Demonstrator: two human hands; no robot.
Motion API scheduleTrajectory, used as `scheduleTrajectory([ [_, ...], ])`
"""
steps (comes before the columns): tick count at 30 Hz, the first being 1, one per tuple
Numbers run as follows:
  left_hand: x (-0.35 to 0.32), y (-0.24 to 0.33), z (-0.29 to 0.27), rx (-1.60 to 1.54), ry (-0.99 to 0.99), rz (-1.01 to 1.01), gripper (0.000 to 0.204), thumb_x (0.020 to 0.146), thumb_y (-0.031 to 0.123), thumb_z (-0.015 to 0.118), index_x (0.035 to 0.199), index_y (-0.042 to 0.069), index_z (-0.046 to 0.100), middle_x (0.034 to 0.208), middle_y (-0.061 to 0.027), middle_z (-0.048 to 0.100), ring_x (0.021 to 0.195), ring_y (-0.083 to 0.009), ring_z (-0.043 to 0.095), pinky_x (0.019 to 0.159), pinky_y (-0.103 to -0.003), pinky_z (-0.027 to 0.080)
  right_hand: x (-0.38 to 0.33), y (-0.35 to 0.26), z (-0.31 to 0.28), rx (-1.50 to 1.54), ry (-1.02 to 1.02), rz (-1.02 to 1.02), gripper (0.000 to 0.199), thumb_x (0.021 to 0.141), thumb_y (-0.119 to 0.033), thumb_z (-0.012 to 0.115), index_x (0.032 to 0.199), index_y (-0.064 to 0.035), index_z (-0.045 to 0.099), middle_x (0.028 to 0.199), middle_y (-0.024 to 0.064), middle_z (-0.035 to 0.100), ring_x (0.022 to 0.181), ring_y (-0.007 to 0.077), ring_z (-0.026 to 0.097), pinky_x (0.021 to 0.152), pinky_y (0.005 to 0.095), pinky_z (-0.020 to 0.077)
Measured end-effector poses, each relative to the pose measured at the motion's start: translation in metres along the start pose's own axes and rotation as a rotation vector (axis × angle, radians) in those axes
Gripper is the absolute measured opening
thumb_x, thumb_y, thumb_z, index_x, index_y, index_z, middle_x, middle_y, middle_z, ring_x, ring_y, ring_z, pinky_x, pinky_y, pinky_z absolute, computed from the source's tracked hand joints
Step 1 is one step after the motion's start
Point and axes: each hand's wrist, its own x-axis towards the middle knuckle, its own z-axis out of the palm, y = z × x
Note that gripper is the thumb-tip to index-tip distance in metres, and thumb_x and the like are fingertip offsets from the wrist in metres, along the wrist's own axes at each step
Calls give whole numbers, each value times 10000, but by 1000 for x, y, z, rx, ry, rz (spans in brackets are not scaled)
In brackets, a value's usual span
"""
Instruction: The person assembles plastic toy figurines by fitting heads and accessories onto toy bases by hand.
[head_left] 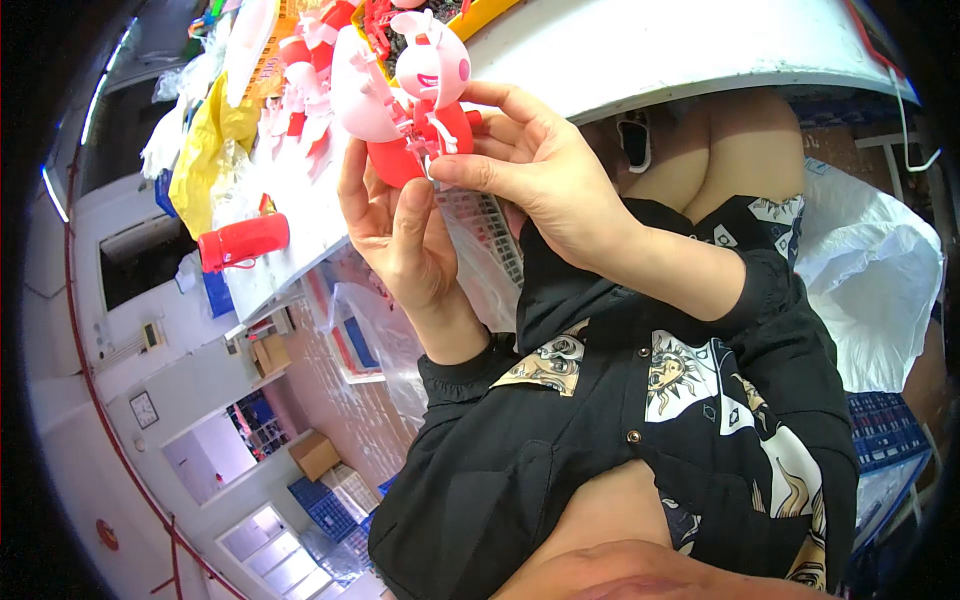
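Note:
Both hands are raised over the table's near edge, around a pink and red plastic toy figure [432, 72]. It has a rounded pink head with a printed face and a red body. Its pieces look spread apart, with small inner parts showing between them. My left hand [405, 230] cups the left-hand pink and red shell [362, 100] from below, its thumb pointing up. From the right, my right hand [545, 170] grips the red body, with thumb and fingers bent around the lower edge. The contact under the fingertips is partly hidden.
A white table [640, 50] curves along the top. On it lie a yellow-rimmed tray [485, 14], several pink and red pieces [305, 90], a yellow bag [212, 150] and a red bottle [245, 242]. A white plastic bag [865, 270] hangs at right; blue crates [885, 430] stand below it.

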Motion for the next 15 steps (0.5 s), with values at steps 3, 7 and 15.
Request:
scheduleTrajectory([
  [3,0,0,0,19,17,-3,615,837,-18,652,1391,4,385,1329,-240,491,1227,-304,505,1040,-423,394,0,-5,1,-24,-4,9,587,811,-88,746,1297,13,433,1140,139,602,1095,195,590,969,307,473],
  [7,-1,1,0,94,-3,6,564,860,-34,604,1385,7,404,1336,-237,489,1222,-308,511,1033,-415,417,1,-2,-2,-28,-12,-2,585,810,-80,745,1299,11,435,1129,135,609,1080,188,597,963,303,476],
  [15,-1,10,13,422,17,64,466,890,-19,582,1335,-64,453,1312,-248,509,1162,-285,556,983,-381,463,5,-10,-8,-54,-45,37,510,796,-55,752,1224,-6,480,1088,116,629,1029,164,615,922,292,501],
])
